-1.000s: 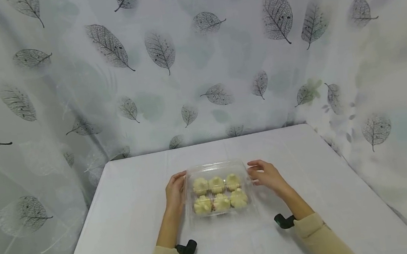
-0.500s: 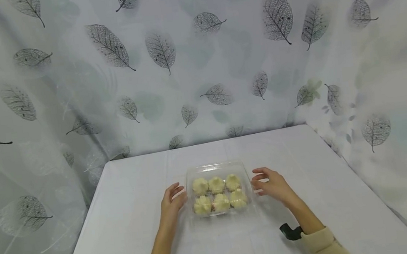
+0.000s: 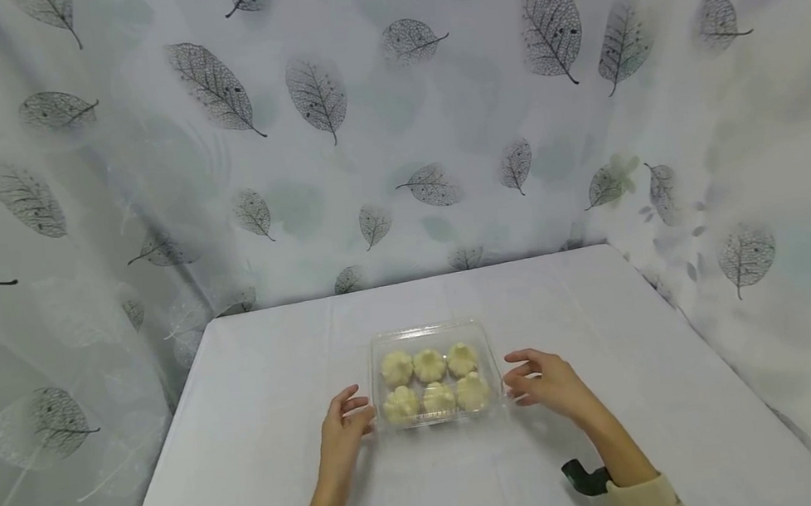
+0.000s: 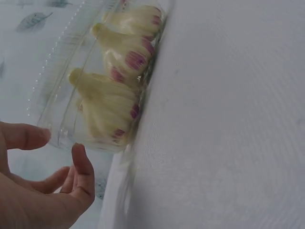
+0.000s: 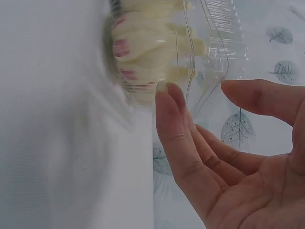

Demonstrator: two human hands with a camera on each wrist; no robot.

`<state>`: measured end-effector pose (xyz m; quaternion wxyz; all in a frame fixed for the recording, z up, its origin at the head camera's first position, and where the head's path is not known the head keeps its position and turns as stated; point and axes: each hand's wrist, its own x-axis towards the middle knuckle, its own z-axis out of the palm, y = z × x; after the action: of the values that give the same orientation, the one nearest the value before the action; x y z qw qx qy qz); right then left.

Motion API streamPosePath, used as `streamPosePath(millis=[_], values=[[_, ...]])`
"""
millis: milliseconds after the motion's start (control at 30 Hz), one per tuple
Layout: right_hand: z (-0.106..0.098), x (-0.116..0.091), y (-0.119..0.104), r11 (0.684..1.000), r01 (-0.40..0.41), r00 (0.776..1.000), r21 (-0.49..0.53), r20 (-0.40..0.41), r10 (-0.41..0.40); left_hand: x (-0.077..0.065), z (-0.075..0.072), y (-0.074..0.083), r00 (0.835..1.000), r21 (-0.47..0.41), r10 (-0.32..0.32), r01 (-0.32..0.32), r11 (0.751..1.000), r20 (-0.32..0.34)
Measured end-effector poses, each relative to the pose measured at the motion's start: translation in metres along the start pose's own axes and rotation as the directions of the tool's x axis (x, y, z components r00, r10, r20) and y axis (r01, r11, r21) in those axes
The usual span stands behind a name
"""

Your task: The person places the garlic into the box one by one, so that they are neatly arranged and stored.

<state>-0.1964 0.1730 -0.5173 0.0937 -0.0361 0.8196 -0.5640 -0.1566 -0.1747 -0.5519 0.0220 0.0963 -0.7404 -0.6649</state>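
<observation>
A clear plastic clamshell box (image 3: 428, 334) lies closed on the white-covered table. Inside, in two rows, sit several pale yellow garlic bulbs (image 3: 429, 365), with pink-purple patches showing in the left wrist view. My left hand (image 3: 344, 435) is at the box's left side near its front corner, thumb and fingers spread and loosely bent. On the opposite side, my right hand (image 3: 552, 386) has its fingertips right by the box's right edge. In the right wrist view its thumb and index finger (image 5: 174, 129) stand apart, with the box's corner beyond them. Neither hand grips the box.
A white cloth covers the table (image 3: 261, 370). Behind and at both sides hangs a pale curtain (image 3: 392, 137) printed with dark leaves. A black wrist strap mount (image 3: 586, 479) sits on the right forearm by a beige sleeve (image 3: 647, 501).
Both hands have slid back toward the person along the box's sides. The left has come off the left edge and the right has shifted slightly outward. The box stays in place.
</observation>
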Motion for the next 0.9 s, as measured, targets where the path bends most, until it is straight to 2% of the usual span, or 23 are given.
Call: streamPosePath(millis=[267,433,600,733,900], values=[[0.007,-0.008,0.005,0.997,-0.038,0.999,0.06,-0.01,0.039,-0.009,-0.001,0.005,0.997,0.106,0.03,-0.038,0.994,0.076],[0.011,-0.011,0.01,0.992,-0.069,0.998,0.106,0.012,0.068,-0.011,0.001,0.004,0.992,0.071,-0.008,-0.001,0.997,0.123],[0.013,-0.011,0.014,0.977,-0.082,0.996,0.197,0.037,0.076,-0.013,0.001,0.001,0.993,0.001,-0.034,0.034,0.999,0.115],[0.015,-0.012,0.015,0.965,-0.079,0.997,0.252,0.026,0.074,-0.013,0.001,-0.001,0.992,-0.054,-0.039,0.046,0.998,0.123],[0.018,-0.012,0.016,0.964,-0.058,0.998,0.258,-0.024,0.066,-0.014,0.001,-0.001,0.991,-0.082,-0.046,0.057,0.995,0.123]])
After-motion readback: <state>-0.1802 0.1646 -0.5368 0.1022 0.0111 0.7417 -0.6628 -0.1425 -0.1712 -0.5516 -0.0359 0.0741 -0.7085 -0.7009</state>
